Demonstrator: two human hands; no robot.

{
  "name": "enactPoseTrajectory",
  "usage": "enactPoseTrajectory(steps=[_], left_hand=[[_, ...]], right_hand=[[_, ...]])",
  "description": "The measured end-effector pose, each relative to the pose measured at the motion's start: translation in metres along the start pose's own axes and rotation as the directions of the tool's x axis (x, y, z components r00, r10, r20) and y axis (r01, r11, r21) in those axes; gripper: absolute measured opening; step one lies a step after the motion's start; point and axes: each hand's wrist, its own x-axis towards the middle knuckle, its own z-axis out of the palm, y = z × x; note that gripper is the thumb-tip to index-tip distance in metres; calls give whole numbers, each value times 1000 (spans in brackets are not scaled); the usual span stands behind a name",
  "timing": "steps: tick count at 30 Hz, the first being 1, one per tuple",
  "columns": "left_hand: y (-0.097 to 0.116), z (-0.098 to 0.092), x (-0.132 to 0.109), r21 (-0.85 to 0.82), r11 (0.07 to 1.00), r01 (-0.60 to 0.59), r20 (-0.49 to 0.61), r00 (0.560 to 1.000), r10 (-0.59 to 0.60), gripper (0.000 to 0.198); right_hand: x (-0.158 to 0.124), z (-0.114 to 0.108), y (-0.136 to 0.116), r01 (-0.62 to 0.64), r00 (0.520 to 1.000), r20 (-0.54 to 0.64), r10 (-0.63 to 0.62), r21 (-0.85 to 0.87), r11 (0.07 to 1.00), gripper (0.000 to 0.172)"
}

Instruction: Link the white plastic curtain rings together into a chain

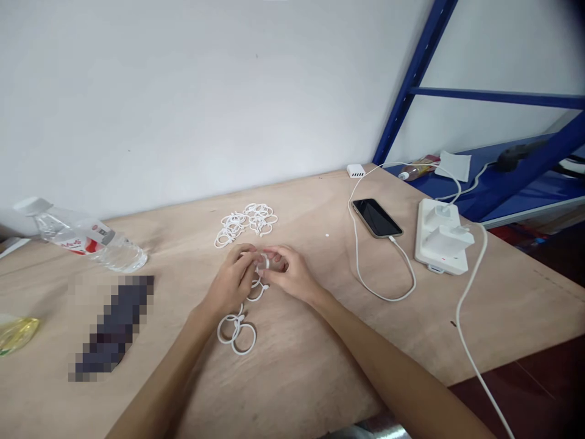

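Between my two hands is a white plastic ring [267, 262]. My left hand [231, 277] is closed, its fingertips at the ring's left side and partly hiding it. From the right, the thumb and fingers of my right hand [293, 273] pinch the same ring. Just below my fingers, another white ring [256, 297] with a small knob hangs or lies close by; I cannot tell whether it is linked to the held one. Nearer to me, two overlapping white rings [244, 339] lie on the table. Beyond my hands sits a tangled pile of white rings [247, 221].
A clear water bottle [98, 238] lies at the left, near a pixelated dark object [114, 326] and a yellow package [18, 334]. At the right are a phone [377, 217] on a white cable [359, 268], a power strip [441, 238] and a small white charger [355, 171]. A blue rack [411, 79] stands beyond.
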Motion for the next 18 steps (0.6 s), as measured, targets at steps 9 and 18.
enactPoseTrajectory(steps=[9, 18], left_hand=[[11, 14, -13, -199, 980, -5, -198, 979, -35, 17], [12, 13, -19, -409, 870, 274, 9, 955, -297, 47]], right_hand=[[-5, 1, -4, 80, 993, 89, -73, -74, 994, 29], [-2, -5, -10, -210, 977, 95, 190, 306, 929, 36]])
